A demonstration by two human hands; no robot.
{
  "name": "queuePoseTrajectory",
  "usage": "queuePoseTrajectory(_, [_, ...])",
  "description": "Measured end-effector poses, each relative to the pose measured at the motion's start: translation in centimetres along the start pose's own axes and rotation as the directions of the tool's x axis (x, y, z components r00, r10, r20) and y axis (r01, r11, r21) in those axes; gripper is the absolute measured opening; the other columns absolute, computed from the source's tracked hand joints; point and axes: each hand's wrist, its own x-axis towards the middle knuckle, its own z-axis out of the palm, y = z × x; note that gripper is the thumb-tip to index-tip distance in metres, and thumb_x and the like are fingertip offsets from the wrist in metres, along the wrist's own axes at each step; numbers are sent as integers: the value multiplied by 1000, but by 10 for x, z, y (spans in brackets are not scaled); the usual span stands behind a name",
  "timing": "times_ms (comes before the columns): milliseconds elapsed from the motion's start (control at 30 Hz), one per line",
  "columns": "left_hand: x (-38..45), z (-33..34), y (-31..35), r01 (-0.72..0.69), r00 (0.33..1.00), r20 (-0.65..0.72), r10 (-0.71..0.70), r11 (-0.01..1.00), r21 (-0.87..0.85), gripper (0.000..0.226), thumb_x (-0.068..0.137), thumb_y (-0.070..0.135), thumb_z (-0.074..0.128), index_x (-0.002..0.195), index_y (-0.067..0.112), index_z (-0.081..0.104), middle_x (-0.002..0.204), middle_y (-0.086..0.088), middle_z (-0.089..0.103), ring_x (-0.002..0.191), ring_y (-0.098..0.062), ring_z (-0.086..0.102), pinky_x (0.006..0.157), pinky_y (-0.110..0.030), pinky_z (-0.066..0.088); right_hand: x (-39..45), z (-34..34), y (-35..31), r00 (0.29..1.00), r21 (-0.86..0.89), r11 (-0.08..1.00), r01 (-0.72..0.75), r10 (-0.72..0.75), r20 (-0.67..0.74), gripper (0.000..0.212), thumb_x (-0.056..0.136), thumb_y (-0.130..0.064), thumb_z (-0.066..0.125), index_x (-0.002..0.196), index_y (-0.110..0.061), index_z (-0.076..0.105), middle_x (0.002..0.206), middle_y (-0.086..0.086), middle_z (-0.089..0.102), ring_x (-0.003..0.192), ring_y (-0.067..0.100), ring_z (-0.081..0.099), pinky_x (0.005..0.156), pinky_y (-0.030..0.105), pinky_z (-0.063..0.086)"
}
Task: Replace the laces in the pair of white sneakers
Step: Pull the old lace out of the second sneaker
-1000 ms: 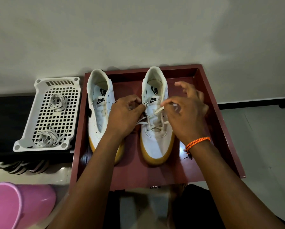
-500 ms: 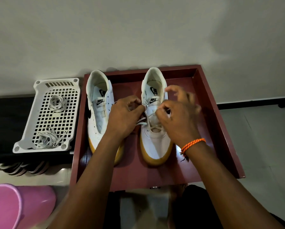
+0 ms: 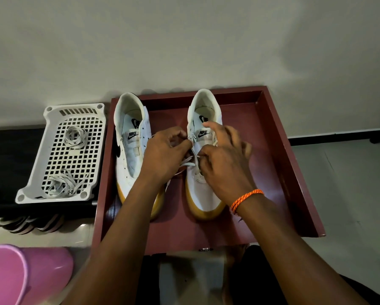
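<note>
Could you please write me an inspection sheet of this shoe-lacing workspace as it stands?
Surface: dark red tray holding both sneakers.
Job's things: right sneaker partly laced; left sneaker unlaced; two lace bundles in white basket.
Clutter: pink bucket.
Hands: left hand and right hand each pinch the lace on the right sneaker.
Cables: nothing seen.
Surroundings: plain wall.

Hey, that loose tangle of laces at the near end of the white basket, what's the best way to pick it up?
Come straight down from above, since the white basket is open-topped with a raised rim. Take the loose lace bundle at its dense middle, where the loops cross, not by a trailing end; a pinch there would likely lift the whole tangle together. It lies flat on the grid floor, apart from the coiled lace farther back.
</note>
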Motion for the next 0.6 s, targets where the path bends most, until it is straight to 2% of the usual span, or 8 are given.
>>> queuePoseTrajectory(167, [2,1,-2,-11,1000,-3,11,1000,22,12,95,17,71,83,20,72,69,2,74,69,-21,74,69,-39,58,12,-25,11,979,64,989,-133,141,-150,18,83,-34,62,66,-28,63,143,-13,51,124,24,43,88,37,25])
queuePoseTrajectory(267, [3,0,-4,-19,1000,-5,19,999,30,13,95,19,72,82,22,71,68,3,72,69,-24,72,69,-40,56,16,-34,21,948,133,970,-203,229,-220,16,82,-32,64,68,-26,68,143,-11,51,126,26,46,93,40,32])
queuePoseTrajectory(367, [3,0,-4,-17,1000,-12,17,999,33,13,94,19,72,82,21,71,68,2,72,68,-21,72,68,-37,55,12,-29,18,972,150,979,-136,161,-173,13,85,-24,68,88,-31,78,154,-9,46,139,24,38,100,40,30])
queuePoseTrajectory(500, [3,0,-4,-20,1000,-10,20,999,30,12,94,18,72,83,21,72,71,3,74,70,-20,73,72,-42,59,8,-20,7,990,108,992,-62,75,-121,20,86,-25,68,104,-30,76,165,-5,36,145,24,32,95,40,27])
queuePoseTrajectory(600, [3,0,-5,-19,1000,-7,19,999,35,11,94,17,71,84,20,73,72,2,74,70,-21,74,72,-44,60,4,-16,2,997,92,995,-39,45,-57,24,88,-28,70,111,-36,73,169,-7,27,150,23,29,97,41,27])
